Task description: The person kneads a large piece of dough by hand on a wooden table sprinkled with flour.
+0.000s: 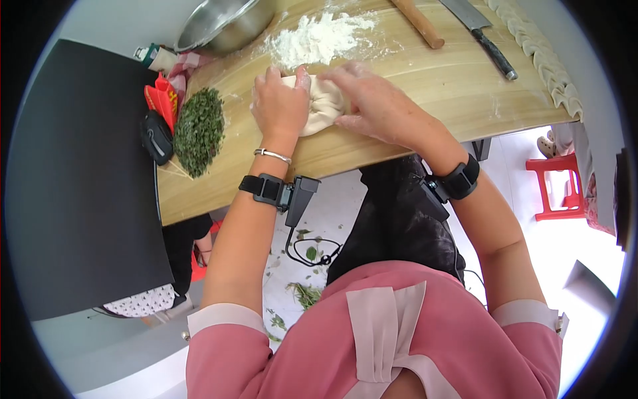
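A pale lump of dough (324, 106) with creases and folds lies near the front edge of the wooden table. My left hand (282, 103) is closed on the dough's left side, its thumb pressing near the top. Around the right side curves my right hand (372, 103), with its fingers at the upper edge and its thumb at the lower right. Flour dusts both hands, and they hide parts of the dough's rim. Just beyond the dough is a heap of white flour (319, 40).
Green leaves (199, 133) are piled at the left, near a red packet (161, 100) and a black case (157, 137). A metal bowl (229, 26) stands behind. To the right are a rolling pin (420, 23), a cleaver (488, 43) and a row of pleated dough pieces (541, 56).
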Motion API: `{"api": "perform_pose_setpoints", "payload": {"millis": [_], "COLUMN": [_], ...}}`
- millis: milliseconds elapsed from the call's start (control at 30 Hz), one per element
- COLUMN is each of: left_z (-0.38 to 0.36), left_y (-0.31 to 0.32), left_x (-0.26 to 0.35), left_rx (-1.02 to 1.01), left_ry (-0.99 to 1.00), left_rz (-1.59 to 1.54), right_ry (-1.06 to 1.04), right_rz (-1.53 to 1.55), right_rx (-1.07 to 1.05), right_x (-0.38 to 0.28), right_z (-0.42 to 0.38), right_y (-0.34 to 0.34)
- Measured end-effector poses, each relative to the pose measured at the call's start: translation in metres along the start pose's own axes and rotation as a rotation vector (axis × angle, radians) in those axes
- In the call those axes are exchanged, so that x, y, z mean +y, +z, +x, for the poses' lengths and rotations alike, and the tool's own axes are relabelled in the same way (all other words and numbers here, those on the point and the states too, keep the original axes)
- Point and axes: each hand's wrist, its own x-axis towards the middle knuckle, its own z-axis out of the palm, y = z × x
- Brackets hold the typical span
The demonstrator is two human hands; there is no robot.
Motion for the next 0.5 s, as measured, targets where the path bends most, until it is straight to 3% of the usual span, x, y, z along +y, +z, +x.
{"api": "perform_pose_setpoints", "payload": {"millis": [133,200,333,400,433,500], "left_z": [0.035,0.051,0.068,0.056,0.048,0.029], "left_y": [0.007,0.007,0.01,0.007,0.006,-0.003], "left_x": [-0.004,-0.006,-0.01,-0.011,-0.011,-0.012], "left_rx": [-0.053,-0.199,-0.305,-0.322,-0.294,-0.362], "left_ry": [0.022,0.025,0.112,0.195,0.244,0.242], "left_rz": [-0.02,-0.013,-0.022,-0.132,-0.338,-0.504], "right_ry": [-0.01,0.006,0.057,0.21,0.272,0.282], "right_rz": [-0.012,-0.068,-0.06,-0.043,-0.074,-0.058], "right_rx": [-0.069,0.029,0.091,0.024,0.037,0.039], "right_x": [0.008,0.008,0.003,-0.014,-0.025,-0.042], "right_z": [0.022,0.032,0.044,0.03,0.021,0.002], "right_y": [0.009,0.014,0.024,0.025,0.028,0.031]}}
